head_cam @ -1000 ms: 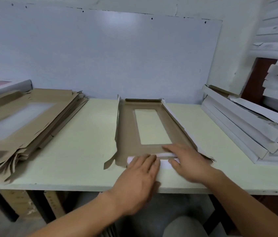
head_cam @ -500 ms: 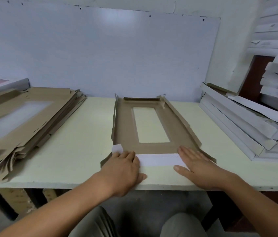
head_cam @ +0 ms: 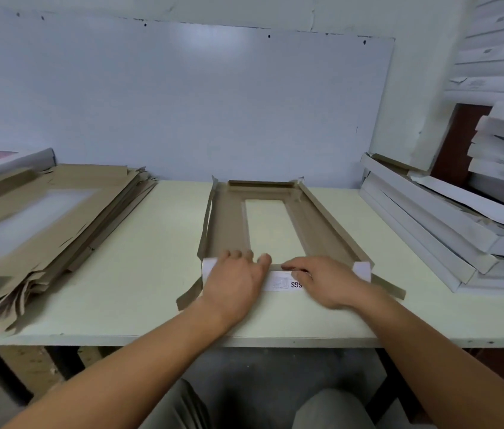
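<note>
On a pale green table (head_cam: 120,289) in a small work room, a brown box piece (head_cam: 229,224) lies flat. It reaches from the fingers away to the wall. A big white board (head_cam: 182,103) is fixed to that wall, far past the fingertips. The table top looks smooth and dull.

The near end of the box piece is a long white flap (head_cam: 275,274), and it stands up. The left hand (head_cam: 235,283) holds it, with fingers (head_cam: 238,254) close together and curled over its top edge. The right hand (head_cam: 331,283) holds it too, with fingers (head_cam: 294,265) bent and pressed along the same edge. Between the two hands, a small label (head_cam: 280,283) shows on the flap. Beside it, black letters read SGS. The tiny print on the label is too small to read.

Just past the fingers is a long window hole (head_cam: 272,227) cut in the thin, stiff card. Well to the left of the left fingers sits a messy pile of brown cardboard (head_cam: 43,218). Well to the right of the right fingers lie long white boxes (head_cam: 430,218), stacked up.
</note>
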`<state>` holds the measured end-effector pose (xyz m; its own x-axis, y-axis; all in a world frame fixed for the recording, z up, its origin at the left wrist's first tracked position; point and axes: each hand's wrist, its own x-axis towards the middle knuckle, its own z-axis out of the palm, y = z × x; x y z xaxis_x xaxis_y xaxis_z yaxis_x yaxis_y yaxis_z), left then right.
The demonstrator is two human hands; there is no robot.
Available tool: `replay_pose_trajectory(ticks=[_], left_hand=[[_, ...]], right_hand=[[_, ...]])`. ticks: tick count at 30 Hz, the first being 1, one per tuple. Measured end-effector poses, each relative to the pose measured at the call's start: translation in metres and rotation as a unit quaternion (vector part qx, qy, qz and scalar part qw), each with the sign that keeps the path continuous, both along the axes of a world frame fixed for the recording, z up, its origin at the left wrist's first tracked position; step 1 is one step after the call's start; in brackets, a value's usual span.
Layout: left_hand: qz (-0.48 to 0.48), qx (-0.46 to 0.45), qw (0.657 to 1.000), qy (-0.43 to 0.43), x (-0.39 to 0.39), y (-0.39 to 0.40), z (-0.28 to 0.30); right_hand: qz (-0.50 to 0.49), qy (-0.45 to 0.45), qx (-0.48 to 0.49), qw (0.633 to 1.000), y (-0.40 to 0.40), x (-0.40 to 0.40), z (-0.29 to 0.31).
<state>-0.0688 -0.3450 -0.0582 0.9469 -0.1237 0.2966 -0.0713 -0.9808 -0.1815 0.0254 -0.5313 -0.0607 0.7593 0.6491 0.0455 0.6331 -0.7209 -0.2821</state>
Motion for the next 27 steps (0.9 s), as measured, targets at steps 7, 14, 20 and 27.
replay_pose_trajectory(ticks=[7, 14, 20, 27], left_hand=[[-0.041, -0.102, 0.974, 0.199, -0.017, -0.014, -0.018], [0.043, 0.145, 0.977, 0.152, -0.042, 0.0, -0.002], [-0.102, -0.163, 0.98, -0.049, -0.062, 0.057, -0.006], [0.031, -0.441, 0.896, 0.043, -0.053, 0.133, -0.019]], right_hand=[[0.045, 0.025, -0.138, 0.989, 0.014, -0.01, -0.03], [-0.057, 0.026, -0.152, 0.986, -0.036, -0.003, -0.028], [-0.022, -0.084, -0.14, 0.986, -0.039, -0.008, -0.003], [0.088, 0.043, -0.071, 0.993, 0.011, -0.028, 0.027]])
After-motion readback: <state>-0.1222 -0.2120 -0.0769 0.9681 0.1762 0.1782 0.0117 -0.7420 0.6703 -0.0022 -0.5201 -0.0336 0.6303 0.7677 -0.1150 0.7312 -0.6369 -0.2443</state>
